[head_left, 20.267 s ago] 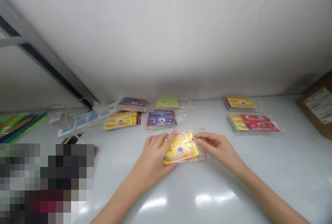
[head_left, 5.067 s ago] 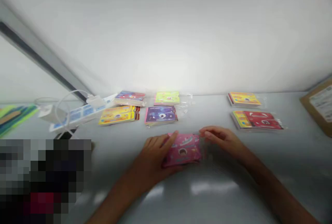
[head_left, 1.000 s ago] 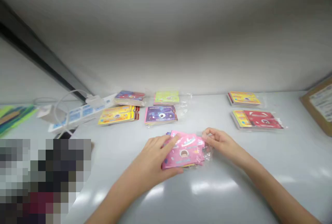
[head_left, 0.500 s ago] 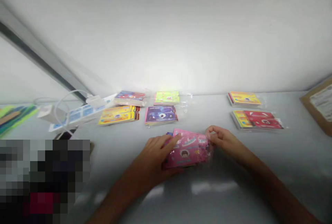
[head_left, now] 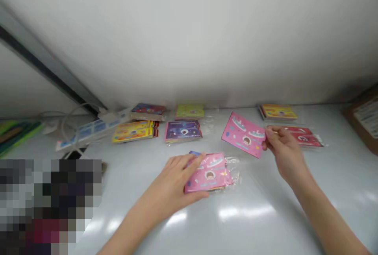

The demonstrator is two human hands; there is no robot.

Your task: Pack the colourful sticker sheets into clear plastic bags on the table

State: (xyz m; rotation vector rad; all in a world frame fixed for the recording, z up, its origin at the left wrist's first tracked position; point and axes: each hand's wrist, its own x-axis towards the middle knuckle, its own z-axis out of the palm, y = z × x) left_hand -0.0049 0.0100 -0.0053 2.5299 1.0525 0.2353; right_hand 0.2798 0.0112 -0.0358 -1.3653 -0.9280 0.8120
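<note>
Flat pink card (head_left: 242, 136) now outside plastic bag (head_left: 235, 177)

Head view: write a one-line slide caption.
The right hand lifts a pink card while the left hand holds a pink-topped stack on the table.

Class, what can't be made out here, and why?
In the head view:
Pink stack, left end: under the left hand.
Red packet, left part: behind the right hand.
Cardboard box: cut off by right edge.
Label, its print: too small, blurred.
Lower left corner: masked by pixel blocks.
</note>
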